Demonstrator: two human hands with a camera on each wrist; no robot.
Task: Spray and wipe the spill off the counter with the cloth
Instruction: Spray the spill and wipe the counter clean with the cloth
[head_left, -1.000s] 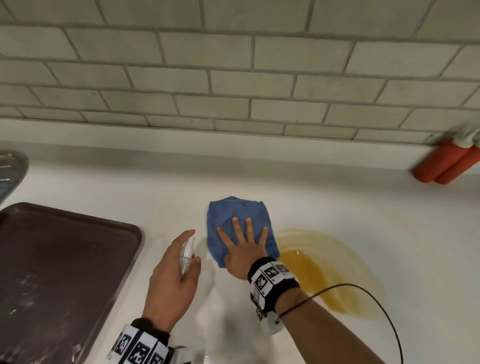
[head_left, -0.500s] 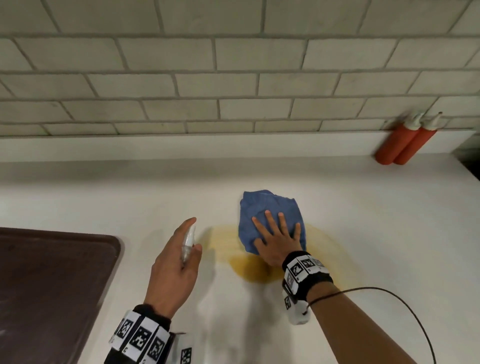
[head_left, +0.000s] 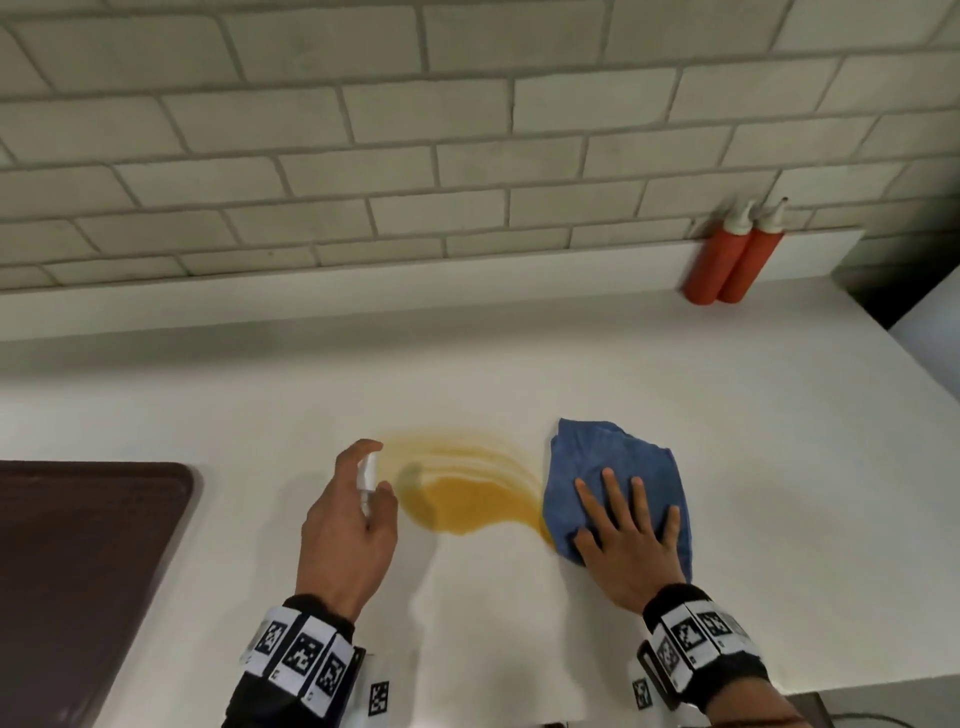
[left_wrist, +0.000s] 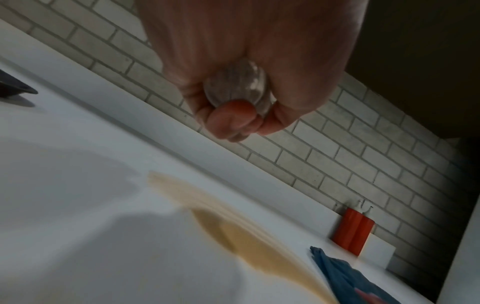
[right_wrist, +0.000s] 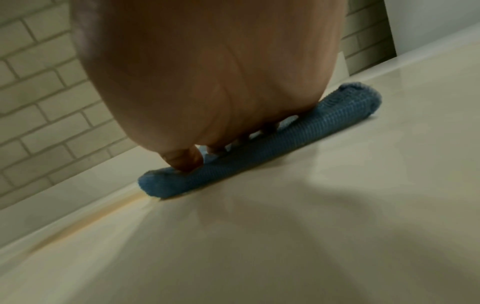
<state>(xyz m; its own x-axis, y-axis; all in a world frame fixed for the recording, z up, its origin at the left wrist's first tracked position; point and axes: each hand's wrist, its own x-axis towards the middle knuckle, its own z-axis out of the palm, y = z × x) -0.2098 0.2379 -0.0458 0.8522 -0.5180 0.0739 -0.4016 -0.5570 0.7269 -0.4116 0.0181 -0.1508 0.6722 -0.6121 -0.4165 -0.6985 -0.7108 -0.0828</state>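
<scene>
An orange-yellow spill lies smeared on the white counter, with streaks curving toward the blue cloth. My right hand presses flat on the cloth with straight, spread fingers, just right of the spill. In the right wrist view the cloth is bunched under my fingertips. My left hand grips a small clear spray bottle upright, left of the spill. The left wrist view shows the bottle's base inside my curled fingers, with the spill below.
A dark brown tray lies at the left edge of the counter. Two red squeeze bottles stand against the tiled wall at the back right. The counter ends at the right near a dark gap.
My right hand has swept the cloth from the left of the spill, across it, to its right side, leaving curved streaks. The left hand still holds the spray bottle.
</scene>
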